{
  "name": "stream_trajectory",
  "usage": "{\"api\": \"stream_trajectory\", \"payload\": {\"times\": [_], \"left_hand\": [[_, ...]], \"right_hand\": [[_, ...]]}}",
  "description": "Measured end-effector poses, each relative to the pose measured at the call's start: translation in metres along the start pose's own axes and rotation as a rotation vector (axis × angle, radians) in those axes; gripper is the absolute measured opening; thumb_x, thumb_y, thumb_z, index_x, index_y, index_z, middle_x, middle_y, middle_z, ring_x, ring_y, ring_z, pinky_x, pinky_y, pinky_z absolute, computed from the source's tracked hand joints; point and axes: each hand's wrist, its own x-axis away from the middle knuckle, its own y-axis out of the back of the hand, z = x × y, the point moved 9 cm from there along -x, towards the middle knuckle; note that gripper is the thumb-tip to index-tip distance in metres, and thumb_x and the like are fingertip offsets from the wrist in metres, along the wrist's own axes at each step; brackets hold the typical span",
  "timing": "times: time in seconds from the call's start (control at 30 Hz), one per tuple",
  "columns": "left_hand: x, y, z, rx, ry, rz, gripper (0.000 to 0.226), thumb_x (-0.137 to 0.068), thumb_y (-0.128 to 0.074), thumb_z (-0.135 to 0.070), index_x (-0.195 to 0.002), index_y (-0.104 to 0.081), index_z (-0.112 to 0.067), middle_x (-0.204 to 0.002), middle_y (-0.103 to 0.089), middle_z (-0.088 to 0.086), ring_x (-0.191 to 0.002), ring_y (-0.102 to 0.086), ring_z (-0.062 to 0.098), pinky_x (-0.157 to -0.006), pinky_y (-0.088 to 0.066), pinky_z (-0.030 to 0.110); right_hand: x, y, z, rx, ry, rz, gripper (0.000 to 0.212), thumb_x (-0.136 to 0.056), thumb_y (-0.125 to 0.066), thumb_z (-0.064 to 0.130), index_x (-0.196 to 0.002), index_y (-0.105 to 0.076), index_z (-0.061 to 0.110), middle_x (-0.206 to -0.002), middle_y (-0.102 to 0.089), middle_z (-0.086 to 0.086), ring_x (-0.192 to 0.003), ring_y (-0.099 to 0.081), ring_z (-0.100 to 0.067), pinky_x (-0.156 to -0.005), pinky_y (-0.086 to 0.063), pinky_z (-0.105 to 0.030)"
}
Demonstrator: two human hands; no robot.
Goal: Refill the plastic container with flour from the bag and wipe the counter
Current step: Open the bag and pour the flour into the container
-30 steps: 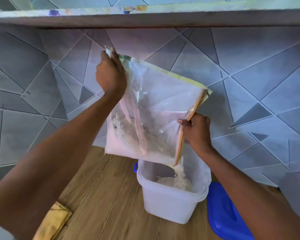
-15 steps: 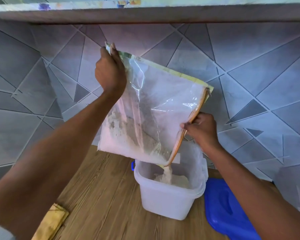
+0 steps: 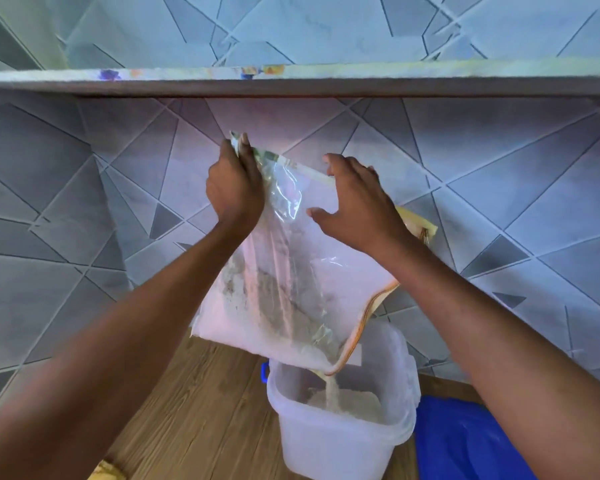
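The bag (image 3: 291,282) of flour hung in the air above the counter (image 3: 201,410), tilted so that its long axis ran from the upper left corner down to the lower right, with its open mouth pointing down and to the right. The left hand (image 3: 234,188) was closed tight on the bag's upper left corner, pinching the printed edge between thumb and fingers. The right hand (image 3: 357,206) lay against the upper side of the bag with its fingers spread and slightly curled; it gripped nothing that could be seen, and whether the palm pressed the plastic could not be told. From the lowest corner of the mouth a thin stream of flour (image 3: 331,389) fell into the plastic container (image 3: 340,441), which stood upright on the wooden counter just below the bag, near the tiled wall (image 3: 499,188). A shallow heap of flour lay in the container's bottom. A blue lid (image 3: 465,441) lay flat just to the right of the container. A yellow cloth (image 3: 106,472) showed at the bottom edge of the view, well apart from the container. A shelf (image 3: 291,84) ran across the wall above the hands.
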Motion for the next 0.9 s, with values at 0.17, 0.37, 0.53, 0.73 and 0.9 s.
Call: {"api": "stream_trajectory", "payload": {"times": [0.17, 0.37, 0.53, 0.73, 0.9], "left_hand": [[-0.001, -0.002, -0.001, 0.103, -0.024, 0.083, 0.048, -0.105, -0.028, -0.048, -0.092, -0.054, -0.01, -0.083, -0.067, 0.01, -0.076, -0.063, 0.034, -0.064, -0.052, 0.043], [-0.001, 0.0, 0.002, 0.201, -0.053, 0.095, 0.04, -0.106, -0.032, -0.042, -0.087, -0.053, -0.014, -0.074, -0.06, 0.0, -0.065, -0.056, 0.02, -0.056, -0.04, 0.03], [-0.005, 0.002, 0.016, 0.232, -0.029, 0.084, 0.04, -0.107, -0.033, -0.042, -0.085, -0.051, -0.014, -0.07, -0.056, -0.003, -0.061, -0.051, 0.014, -0.055, -0.037, 0.029], [-0.009, 0.002, 0.028, 0.349, 0.004, 0.131, 0.044, -0.107, -0.033, -0.043, -0.082, -0.054, -0.012, -0.067, -0.054, -0.008, -0.059, -0.048, 0.007, -0.057, -0.04, 0.032], [-0.006, 0.005, 0.038, 0.502, 0.055, 0.231, 0.042, -0.107, -0.03, -0.043, -0.085, -0.054, -0.016, -0.075, -0.057, -0.01, -0.067, -0.053, 0.003, -0.064, -0.043, 0.017]], "right_hand": [[-0.06, -0.026, 0.025, -0.078, -0.039, 0.302, 0.057, -0.081, -0.078, 0.047, -0.126, -0.061, 0.015, -0.126, -0.062, -0.012, -0.116, -0.059, -0.028, -0.077, -0.046, -0.032], [-0.084, -0.04, 0.043, -0.173, -0.013, 0.361, 0.024, -0.084, -0.08, 0.026, -0.083, -0.064, 0.009, -0.072, -0.06, -0.004, -0.063, -0.053, -0.019, -0.054, -0.034, -0.028], [-0.087, -0.051, 0.047, -0.21, -0.016, 0.245, 0.04, -0.092, -0.071, 0.032, -0.06, -0.05, 0.021, -0.066, -0.051, -0.003, -0.061, -0.048, -0.022, -0.058, -0.035, -0.03], [-0.089, -0.055, 0.051, -0.229, 0.01, 0.167, 0.046, -0.095, -0.067, 0.033, -0.057, -0.049, 0.016, -0.059, -0.046, -0.001, -0.064, -0.05, -0.03, -0.061, -0.04, -0.035], [-0.088, -0.06, 0.053, -0.203, 0.004, 0.105, 0.051, -0.096, -0.064, 0.037, -0.056, -0.041, 0.015, -0.062, -0.041, -0.005, -0.066, -0.048, -0.034, -0.06, -0.042, -0.036]]}}
